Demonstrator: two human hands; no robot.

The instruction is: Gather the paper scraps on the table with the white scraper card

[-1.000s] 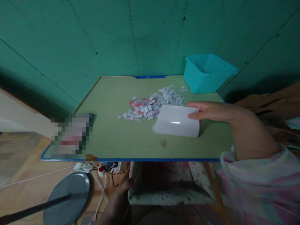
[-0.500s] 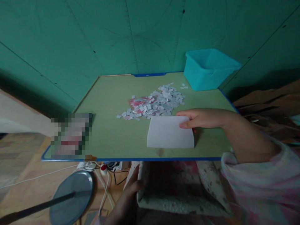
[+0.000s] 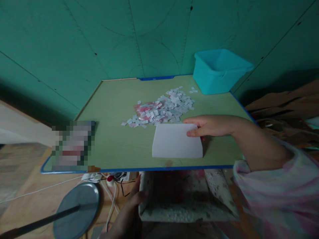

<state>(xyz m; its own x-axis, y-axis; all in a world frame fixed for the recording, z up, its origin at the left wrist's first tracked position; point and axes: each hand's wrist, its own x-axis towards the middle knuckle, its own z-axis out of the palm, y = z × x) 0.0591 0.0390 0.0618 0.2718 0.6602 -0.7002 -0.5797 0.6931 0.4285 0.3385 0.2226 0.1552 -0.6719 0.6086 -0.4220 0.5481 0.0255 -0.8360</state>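
Note:
My right hand (image 3: 198, 126) is closed on the upper right edge of a white card (image 3: 177, 141), thumb on its front face. The card stands tilted on the table, near the front edge. Just behind it lies a pile of small white paper pieces (image 3: 171, 106), some of them pink. Below the table edge, my left hand (image 3: 136, 200) grips the left side of a pale speckled box (image 3: 189, 214), thumb on its rim and the other fingers mostly hidden. The box is open at the top, and its inside is dark and reddish.
A turquoise bin (image 3: 216, 79) stands at the table's back right corner against the green wall (image 3: 112, 33). A blurred-out flat object (image 3: 73, 144) lies at the left of the light green table (image 3: 114, 146). Cables (image 3: 113, 199) and a round metal base (image 3: 77, 212) are on the floor.
The view has shifted a little, moving the scene slightly left. The speckled box and my left hand have moved slightly further left under the table edge. My right hand keeps its hold on the card.

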